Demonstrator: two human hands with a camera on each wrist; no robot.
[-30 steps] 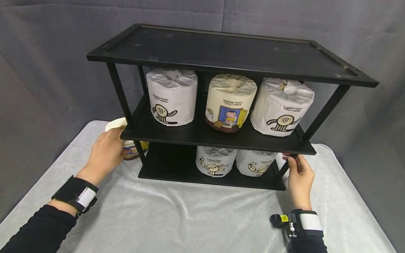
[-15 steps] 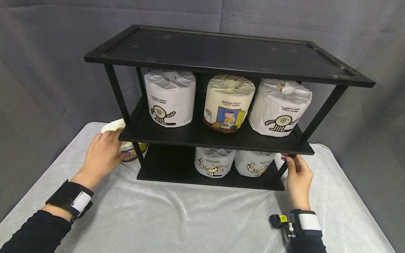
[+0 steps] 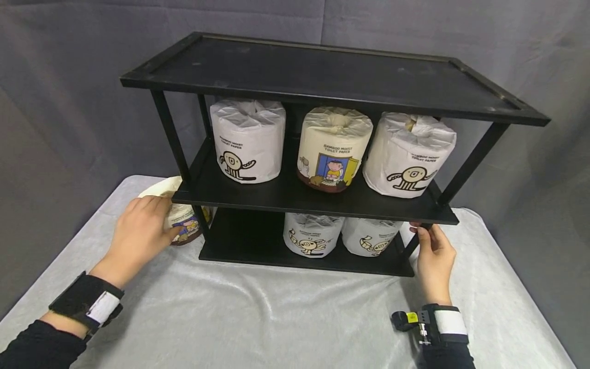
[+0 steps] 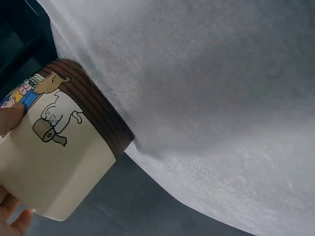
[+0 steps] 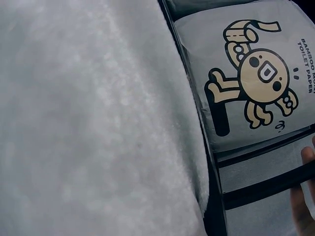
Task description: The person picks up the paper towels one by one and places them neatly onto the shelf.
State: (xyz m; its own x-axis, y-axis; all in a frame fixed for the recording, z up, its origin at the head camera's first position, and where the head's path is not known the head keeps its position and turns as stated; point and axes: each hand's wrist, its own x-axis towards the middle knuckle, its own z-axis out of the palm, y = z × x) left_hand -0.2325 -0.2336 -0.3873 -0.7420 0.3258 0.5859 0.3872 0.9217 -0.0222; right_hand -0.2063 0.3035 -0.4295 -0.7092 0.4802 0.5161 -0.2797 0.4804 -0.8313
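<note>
Beside the left end of the black shelf rack [image 3: 318,202], my left hand [image 3: 138,233] grips a cream-wrapped toilet roll [image 3: 185,225] printed with a cartoon. The left wrist view shows the same toilet roll [image 4: 69,147], with a brown band round its base and my thumb [image 4: 10,118] on its side. At the other end, my right hand [image 3: 435,261] holds the lower right front post [image 3: 412,247] of the rack between thumb and fingers. In the right wrist view, my fingers [image 5: 300,206] show behind that post [image 5: 261,186].
On the middle shelf stand a white roll [image 3: 249,143], a cream roll [image 3: 335,148] and another white roll [image 3: 409,156]. Two white rolls stand on the bottom shelf [image 3: 244,236], towards its right. A pale cloth [image 3: 258,318] covers the table; grey curtains hang behind.
My left hand has moved left and a little nearer to me, drawing the toilet roll slightly the same way. My right hand stays on the post.
</note>
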